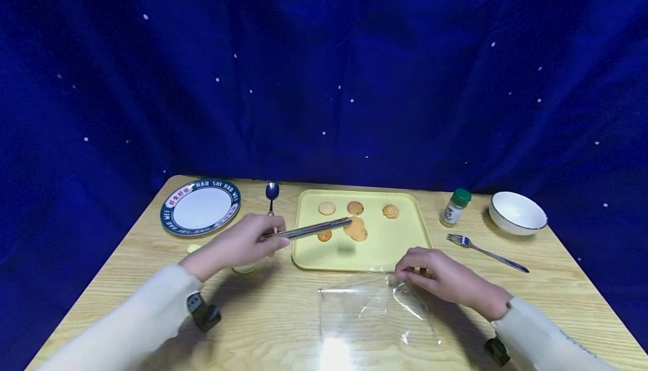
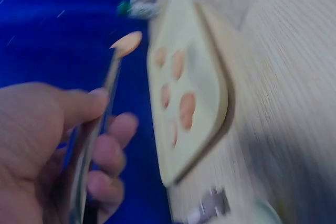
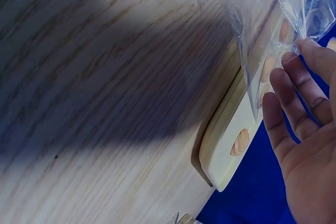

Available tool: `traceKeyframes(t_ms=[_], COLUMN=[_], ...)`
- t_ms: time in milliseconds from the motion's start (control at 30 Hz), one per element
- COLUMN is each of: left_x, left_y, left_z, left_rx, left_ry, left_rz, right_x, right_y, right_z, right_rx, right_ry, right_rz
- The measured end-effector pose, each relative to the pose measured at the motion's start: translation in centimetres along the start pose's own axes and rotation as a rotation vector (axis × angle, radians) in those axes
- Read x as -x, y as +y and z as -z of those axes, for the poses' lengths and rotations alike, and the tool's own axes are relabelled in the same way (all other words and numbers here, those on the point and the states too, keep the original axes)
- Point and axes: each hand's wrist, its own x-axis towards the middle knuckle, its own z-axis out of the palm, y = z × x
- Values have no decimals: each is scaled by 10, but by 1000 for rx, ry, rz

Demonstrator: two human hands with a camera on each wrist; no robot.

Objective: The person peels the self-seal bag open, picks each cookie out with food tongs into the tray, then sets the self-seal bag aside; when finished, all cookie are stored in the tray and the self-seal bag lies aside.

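My left hand point(image 1: 248, 240) grips slim metal tongs point(image 1: 316, 229), thumb on one side and fingers curled on the other. At their tip is a round cookie point(image 2: 127, 44), raised over the pale yellow tray point(image 1: 400, 247). Several cookies lie on that tray, among them a plain round one point(image 1: 326, 208), a dotted one point(image 1: 355, 208) and a swirled one point(image 1: 391, 211). By the tray's near right corner my right hand point(image 1: 440, 275) pinches the edge of a clear plastic bag point(image 1: 374, 309) between thumb and index finger. The other right fingers are spread loosely in the right wrist view.
A blue-rimmed plate point(image 1: 174, 222) stands at the back left, beside a spoon point(image 1: 272, 192). Something pale green point(image 1: 244, 268) is partly hidden under my left hand. To the right are a green-capped jar point(image 1: 454, 209), a fork point(image 1: 486, 252) and a white bowl point(image 1: 517, 213). A blue curtain point(image 1: 324, 78) hangs behind.
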Motion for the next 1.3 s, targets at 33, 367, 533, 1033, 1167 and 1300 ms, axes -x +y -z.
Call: traceKeyframes(t_ms=[33, 367, 533, 1033, 1167, 1300], left_x=[-10, -74, -84, -79, -76, -76], left_y=[5, 37, 42, 39, 39, 41], left_z=[-5, -61, -83, -104, -105, -103], left_rx=[-58, -614, -812, -941, -897, -821], left_ry=[18, 150, 130, 156, 150, 133], left_rz=[-2, -118, -159, -218, -197, -152], right_x=[0, 2, 2, 2, 2, 3], right_y=[0, 2, 1, 0, 0, -2], right_z=[-1, -1, -1, 0, 0, 0], right_rx=[-2, 15, -1, -19, -20, -33], right_ry=[-1, 3, -3, -28, -28, -28], right_rz=[-2, -3, -10, -28, -30, -39])
